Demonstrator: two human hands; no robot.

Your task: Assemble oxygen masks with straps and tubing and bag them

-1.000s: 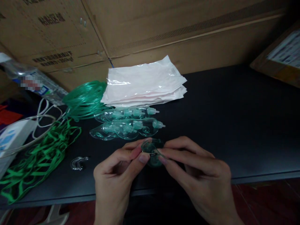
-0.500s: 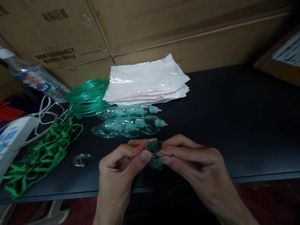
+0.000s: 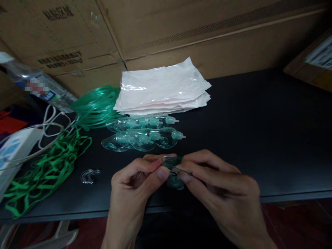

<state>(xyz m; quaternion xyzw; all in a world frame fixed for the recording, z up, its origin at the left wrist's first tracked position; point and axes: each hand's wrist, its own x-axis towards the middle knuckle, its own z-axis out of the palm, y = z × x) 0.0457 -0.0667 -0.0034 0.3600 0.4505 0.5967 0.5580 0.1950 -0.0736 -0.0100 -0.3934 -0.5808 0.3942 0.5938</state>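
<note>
Clear green plastic mask sits pinched between our left hand and right hand above the bench edge; fingers hide most of it, and a thin strap, perhaps, crosses it.

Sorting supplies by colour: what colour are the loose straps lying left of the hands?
Bright green straps, clearest in the head view, heaped on the black table.

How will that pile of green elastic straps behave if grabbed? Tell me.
The green straps lie in loose tangled loops, so they are probably floppy and would likely come up as a clump. They look thin, so likely light. Some loops overlap the white cord, which might drag along.
</note>
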